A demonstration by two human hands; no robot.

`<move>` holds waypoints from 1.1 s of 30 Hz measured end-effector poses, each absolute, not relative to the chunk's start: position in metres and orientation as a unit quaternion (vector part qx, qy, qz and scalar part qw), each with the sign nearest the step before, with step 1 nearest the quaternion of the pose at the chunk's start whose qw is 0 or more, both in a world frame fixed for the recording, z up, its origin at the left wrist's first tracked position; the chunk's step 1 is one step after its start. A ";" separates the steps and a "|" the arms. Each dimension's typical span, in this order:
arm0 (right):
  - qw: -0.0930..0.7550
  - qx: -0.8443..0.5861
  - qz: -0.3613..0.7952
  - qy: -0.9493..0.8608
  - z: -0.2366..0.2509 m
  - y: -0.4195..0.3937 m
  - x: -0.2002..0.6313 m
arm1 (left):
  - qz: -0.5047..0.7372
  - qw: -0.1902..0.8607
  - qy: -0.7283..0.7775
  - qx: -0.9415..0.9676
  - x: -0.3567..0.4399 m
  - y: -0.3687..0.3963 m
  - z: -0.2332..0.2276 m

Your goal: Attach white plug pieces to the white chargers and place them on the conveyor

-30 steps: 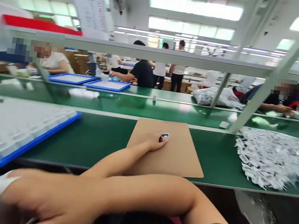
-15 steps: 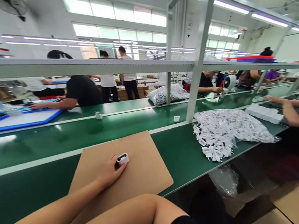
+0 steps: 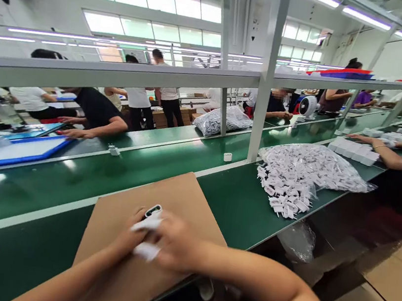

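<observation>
On a brown cardboard sheet (image 3: 183, 193), my left hand (image 3: 128, 232) is closed around a white oval plastic housing (image 3: 154, 210). The housing's open top faces up, with something dark and green inside. Close against it on the right is my right hand (image 3: 176, 242), smeared by motion, its fingers bent around blurred white plastic pieces (image 3: 147, 251). One of those pieces overlaps the left fingers; their exact shape cannot be made out.
To the right, a clear bag (image 3: 319, 162) spills many white plug parts (image 3: 287, 197) onto the green bench. A white post (image 3: 264, 89) rises behind the sheet. Small white pieces (image 3: 227, 157) sit on the green belt (image 3: 170, 158). A co-worker's arm (image 3: 390, 156) reaches in at right.
My right hand has come up from below the bench edge with white pieces to the housing in my left hand. The small pieces on the belt have shifted left.
</observation>
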State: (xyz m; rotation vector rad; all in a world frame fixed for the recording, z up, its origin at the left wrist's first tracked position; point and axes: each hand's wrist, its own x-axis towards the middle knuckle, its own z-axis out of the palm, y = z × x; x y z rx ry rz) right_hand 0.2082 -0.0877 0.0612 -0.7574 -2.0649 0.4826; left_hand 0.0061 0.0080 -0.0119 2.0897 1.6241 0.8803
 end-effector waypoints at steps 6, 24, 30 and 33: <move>0.190 -0.741 0.003 -0.645 0.046 -0.018 0.394 | 0.292 0.268 0.566 0.723 0.025 0.023 0.008; -0.027 -0.827 -0.045 -0.559 0.075 0.054 0.482 | 0.343 0.226 0.517 0.751 0.085 0.054 -0.005; 0.270 -0.662 0.168 -0.678 0.086 0.070 0.375 | 0.354 0.267 0.505 0.741 0.085 0.057 -0.004; 0.392 -0.528 0.380 -0.651 0.077 0.064 0.318 | 0.355 0.261 0.503 0.743 0.084 0.058 -0.005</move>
